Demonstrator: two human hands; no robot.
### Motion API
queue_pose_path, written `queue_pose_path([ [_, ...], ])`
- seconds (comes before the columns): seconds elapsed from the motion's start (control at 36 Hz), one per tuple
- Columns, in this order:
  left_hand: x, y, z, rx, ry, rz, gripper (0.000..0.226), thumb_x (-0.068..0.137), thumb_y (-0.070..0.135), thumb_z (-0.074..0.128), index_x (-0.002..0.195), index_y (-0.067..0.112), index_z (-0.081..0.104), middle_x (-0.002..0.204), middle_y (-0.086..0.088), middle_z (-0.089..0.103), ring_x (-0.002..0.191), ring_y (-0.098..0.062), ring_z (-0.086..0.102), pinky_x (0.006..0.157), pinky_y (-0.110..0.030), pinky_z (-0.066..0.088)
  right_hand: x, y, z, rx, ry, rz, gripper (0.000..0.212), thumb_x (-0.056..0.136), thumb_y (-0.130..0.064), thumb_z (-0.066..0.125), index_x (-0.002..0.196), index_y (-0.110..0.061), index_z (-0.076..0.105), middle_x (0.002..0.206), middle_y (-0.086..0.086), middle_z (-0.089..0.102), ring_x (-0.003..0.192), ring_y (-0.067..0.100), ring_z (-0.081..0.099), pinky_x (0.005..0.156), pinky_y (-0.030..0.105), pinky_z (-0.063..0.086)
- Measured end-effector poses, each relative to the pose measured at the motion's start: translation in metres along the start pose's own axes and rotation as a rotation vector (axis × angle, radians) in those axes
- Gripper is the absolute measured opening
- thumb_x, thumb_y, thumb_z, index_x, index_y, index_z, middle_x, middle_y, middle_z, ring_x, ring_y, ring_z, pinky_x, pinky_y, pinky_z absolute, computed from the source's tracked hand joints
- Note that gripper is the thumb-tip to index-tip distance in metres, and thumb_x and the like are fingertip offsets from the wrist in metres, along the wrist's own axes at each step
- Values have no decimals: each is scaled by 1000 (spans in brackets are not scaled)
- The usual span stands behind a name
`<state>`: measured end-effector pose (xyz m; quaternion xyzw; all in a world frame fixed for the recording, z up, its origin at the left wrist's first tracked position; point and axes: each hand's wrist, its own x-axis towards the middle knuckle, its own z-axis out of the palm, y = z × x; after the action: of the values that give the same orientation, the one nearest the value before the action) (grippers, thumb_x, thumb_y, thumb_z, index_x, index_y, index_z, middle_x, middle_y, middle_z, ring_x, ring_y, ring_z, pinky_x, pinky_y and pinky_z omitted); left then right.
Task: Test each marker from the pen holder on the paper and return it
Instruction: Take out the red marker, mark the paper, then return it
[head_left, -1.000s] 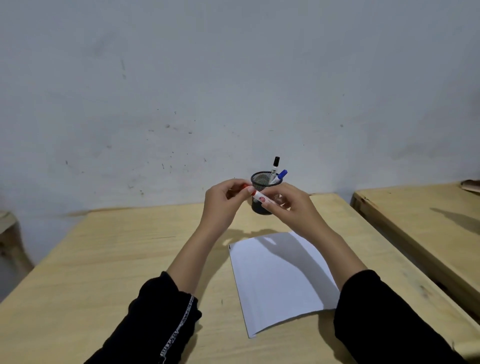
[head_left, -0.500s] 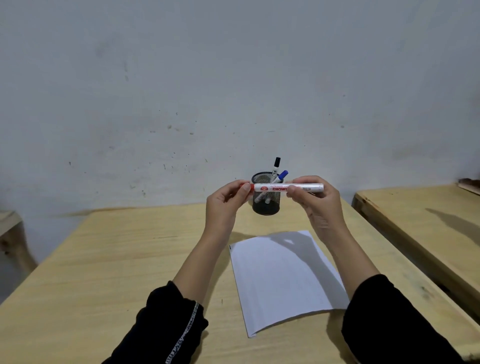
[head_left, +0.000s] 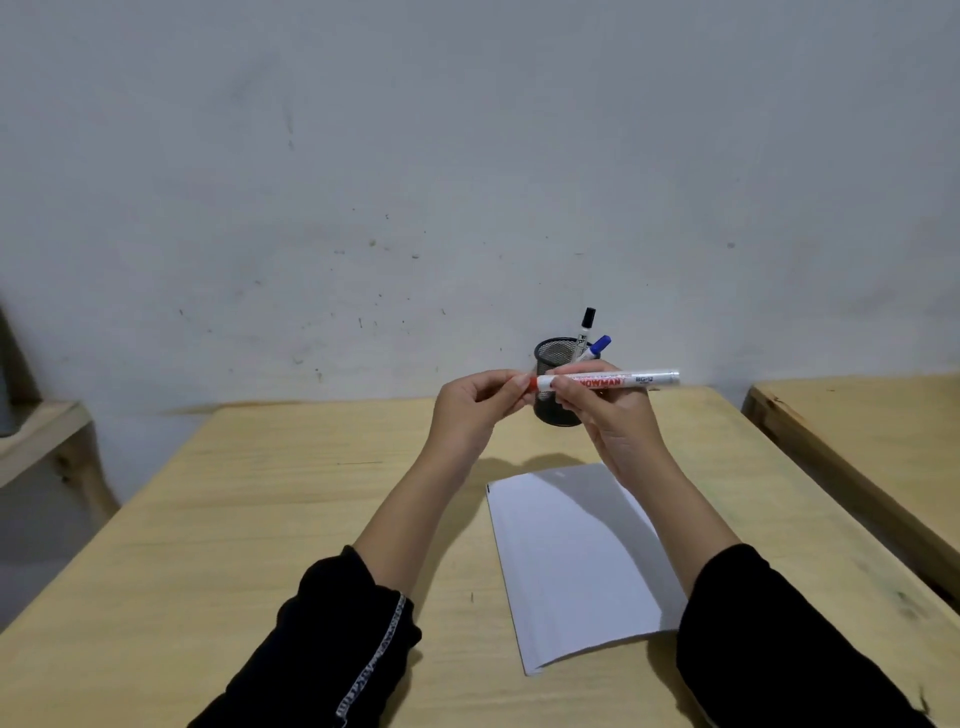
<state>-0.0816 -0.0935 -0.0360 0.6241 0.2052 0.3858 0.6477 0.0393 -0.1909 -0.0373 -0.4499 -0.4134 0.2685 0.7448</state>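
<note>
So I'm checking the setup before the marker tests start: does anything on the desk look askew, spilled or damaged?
Nothing serious. The paper lies slightly skewed to the table edge and looks unmarked. The pen holder stands upright, holding two markers. No spills visible.

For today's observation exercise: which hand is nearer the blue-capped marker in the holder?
Right. The right hand is just below the blue-capped marker; the left hand is farther left.

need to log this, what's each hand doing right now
Left hand: closed, pinching the red cap end of the marker.
Right hand: closed on the marker's barrel, held level above the paper.
</note>
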Motion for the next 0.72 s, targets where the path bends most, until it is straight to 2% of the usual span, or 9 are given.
queue_pose_path([
  [0.08,7,-3,-16,-13,73,-63,13,89,17,62,82,12,72,64,7,70,66,-2,65,87,-18,52,7,5,-3,-53,21,-23,27,63,-32,82,83,-18,73,87,20,57,84,29,52,77,31,43],
  [0.14,12,-5,-34,-11,117,-89,13,88,16,63,80,11,72,70,4,72,66,-2,66,83,-14,53,11,6,-7,-71,63,-42,32,61,-38,83,84,-19,73,88,18,63,88,28,58,84,36,43],
  [0.22,15,-11,-59,201,111,-94,11,85,13,67,75,12,71,82,-4,71,73,-11,68,79,-17,55,16,9,-12,-58,89,-40,32,60,-40,83,83,-21,72,86,13,65,87,29,60,85,36,44],
  [0.31,17,-23,-73,588,114,-109,11,82,13,68,74,7,72,80,-7,72,71,-16,64,72,-24,53,20,16,-9,-56,112,-13,10,70,-22,77,79,-22,72,80,9,65,79,22,61,83,35,44],
  [0.39,16,-32,-78,823,59,-157,12,81,11,64,80,0,70,71,-4,66,61,-12,55,46,-10,40,21,25,-4,-83,103,11,7,78,-10,70,80,-17,70,84,15,58,84,25,55,82,35,43],
  [0.42,16,-35,-78,866,39,-161,11,81,9,63,79,0,69,70,-2,64,58,-10,52,43,-9,37,21,27,-3,-84,99,19,8,80,-5,68,81,-13,68,85,15,57,84,26,53,79,33,45],
  [0.47,17,-41,-78,945,8,-169,8,80,7,61,77,4,68,72,-2,62,58,-10,50,48,-15,39,20,30,-2,-95,92,29,8,82,-1,65,84,-9,66,87,18,56,84,27,52,73,26,48],
  [0.53,15,-46,-77,1019,-23,-192,8,79,8,61,77,6,68,75,-1,61,62,-12,51,52,-21,38,20,33,-2,-115,86,33,7,82,-1,65,85,-8,66,87,19,56,83,27,51,72,25,48],
  [0.72,16,-56,-75,1035,-47,-183,15,81,16,65,88,3,66,86,-4,58,74,-18,51,59,-24,39,17,39,-3,-122,98,55,8,80,-2,68,84,-8,67,82,15,62,80,23,57,68,21,50],
])
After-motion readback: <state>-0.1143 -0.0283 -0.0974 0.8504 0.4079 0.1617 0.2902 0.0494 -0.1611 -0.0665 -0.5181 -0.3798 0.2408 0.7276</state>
